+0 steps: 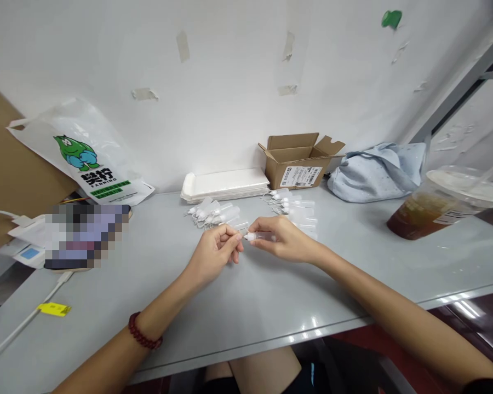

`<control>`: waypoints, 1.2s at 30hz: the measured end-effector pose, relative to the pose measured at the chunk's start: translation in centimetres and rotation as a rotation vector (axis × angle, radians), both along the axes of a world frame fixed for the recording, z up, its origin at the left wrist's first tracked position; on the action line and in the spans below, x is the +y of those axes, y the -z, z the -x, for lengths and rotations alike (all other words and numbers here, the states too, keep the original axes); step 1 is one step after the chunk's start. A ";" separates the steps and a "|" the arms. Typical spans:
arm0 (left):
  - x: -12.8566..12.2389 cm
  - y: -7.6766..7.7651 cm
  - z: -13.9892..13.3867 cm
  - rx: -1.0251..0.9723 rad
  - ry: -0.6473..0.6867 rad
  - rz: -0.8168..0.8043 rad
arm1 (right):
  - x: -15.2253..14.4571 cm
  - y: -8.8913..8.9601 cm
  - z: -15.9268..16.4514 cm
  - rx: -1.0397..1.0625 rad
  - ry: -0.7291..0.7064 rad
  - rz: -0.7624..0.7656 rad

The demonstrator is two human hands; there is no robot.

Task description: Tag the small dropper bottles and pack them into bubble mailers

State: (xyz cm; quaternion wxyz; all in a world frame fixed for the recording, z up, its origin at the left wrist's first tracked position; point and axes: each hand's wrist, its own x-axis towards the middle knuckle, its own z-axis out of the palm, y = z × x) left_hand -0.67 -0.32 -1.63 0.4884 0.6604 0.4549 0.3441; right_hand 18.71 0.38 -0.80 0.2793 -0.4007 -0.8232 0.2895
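Observation:
My right hand point(285, 239) pinches a small translucent bottle with a white pointed cap point(251, 237), held sideways with the tip facing left. Just left of that tip, my left hand point(218, 249) is closed, thumb pressed against the index finger; whatever is in the pinch is too small to make out. Behind my left hand lies a pile of similar bottles point(216, 212) with thin cords at their caps. A second group of bottles point(298, 205) lies behind my right hand, partly covered by it.
Against the wall sit a stack of white trays point(228, 185) and an open cardboard box point(299, 161). Rightward are a light-blue cloth bag point(373, 172) and a plastic cup of brown drink point(419, 210). A blurred phone point(88, 235), cable point(28, 317) and printed plastic bag point(82, 148) occupy the left.

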 end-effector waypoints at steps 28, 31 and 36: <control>0.9 -0.5 2.0 0.799 0.106 -0.338 | 2.8 -1.9 -4.9 -0.443 0.261 -0.207; 1.2 -0.3 2.1 0.874 0.044 -0.330 | 3.2 -2.0 -6.0 -0.551 0.307 -0.151; 1.3 -0.1 2.2 0.871 -0.023 -0.306 | 3.3 -2.0 -6.5 -0.628 0.315 -0.081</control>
